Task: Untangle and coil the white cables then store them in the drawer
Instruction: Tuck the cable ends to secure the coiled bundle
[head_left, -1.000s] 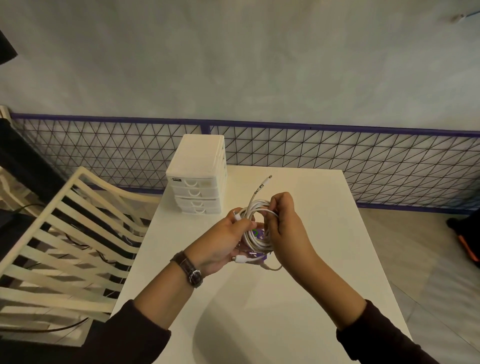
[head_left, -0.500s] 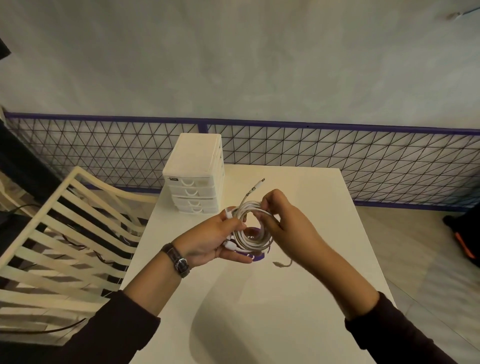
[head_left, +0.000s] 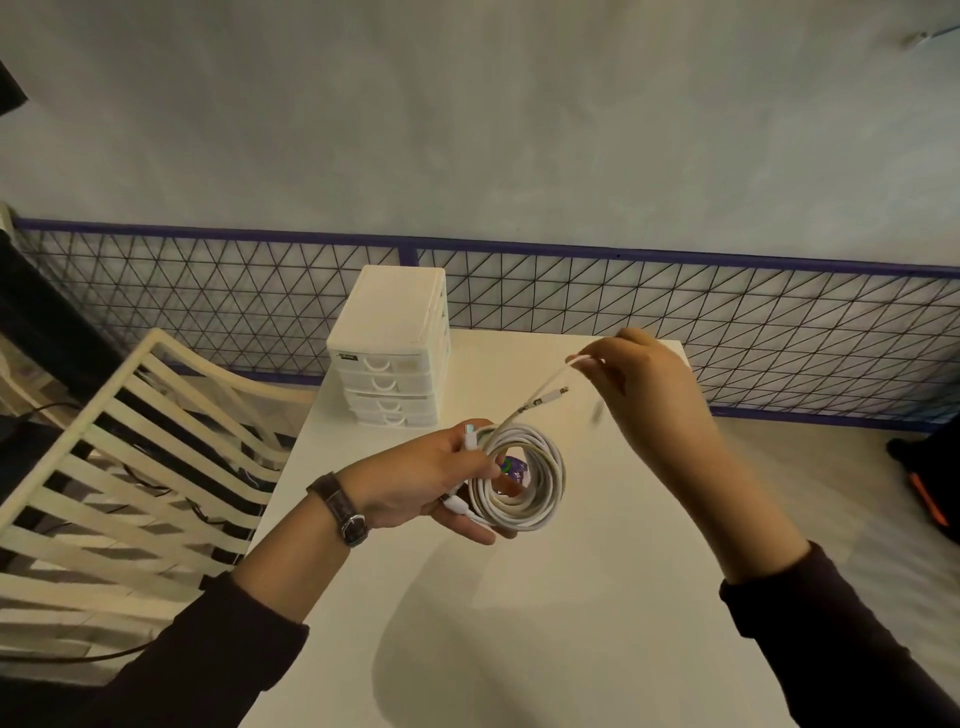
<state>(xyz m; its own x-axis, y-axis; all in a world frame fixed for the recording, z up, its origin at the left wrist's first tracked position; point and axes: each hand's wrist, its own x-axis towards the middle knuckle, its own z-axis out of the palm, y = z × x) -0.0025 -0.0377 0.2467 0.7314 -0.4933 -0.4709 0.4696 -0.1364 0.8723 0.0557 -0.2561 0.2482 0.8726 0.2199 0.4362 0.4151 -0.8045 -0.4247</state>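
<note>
Cables (head_left: 519, 478) – smooth white round cord in a loose coil over the table (head_left: 571, 623) – sit clamped in the left hand (head_left: 426, 483). The right hand (head_left: 639, 379) pinches a free end taut. Pulling harder could probably spill loops, since nothing binds them. The plastic drawer unit (head_left: 389, 353) stands shut.

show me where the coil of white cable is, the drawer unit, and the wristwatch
cable coil (head_left: 550, 457): head view, right side of the loops.
drawer unit (head_left: 396, 306): head view, its flat top.
wristwatch (head_left: 354, 529): head view, the metal buckle.
</note>
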